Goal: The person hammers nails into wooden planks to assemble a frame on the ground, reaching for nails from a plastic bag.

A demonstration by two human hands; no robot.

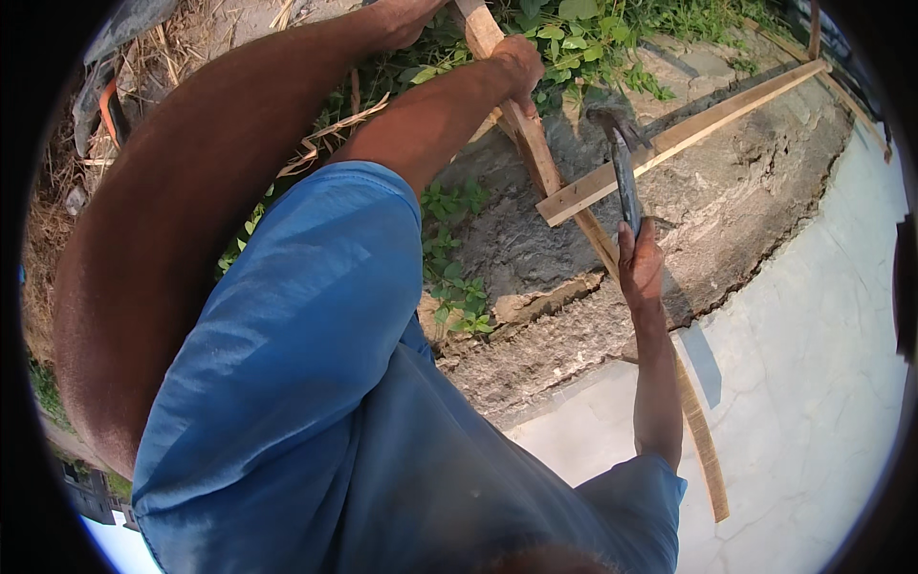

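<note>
Fingers point(639, 251) of the right hand grip a hammer point(622, 167) at frame centre-right, head raised over the crossing planks point(612, 182). Farther up, left hand point(518, 65) clamps the long plank point(535, 153). Nailing seems underway; next needs a square strike.

One dark metal claw hammer point(620, 163), two long pale wooden battens crossing each other point(535, 153) point(688, 129), two bare hands point(519, 65) point(641, 263), one cracked grey concrete ledge point(746, 210), one blue short-sleeved shirt point(316, 383)
</note>
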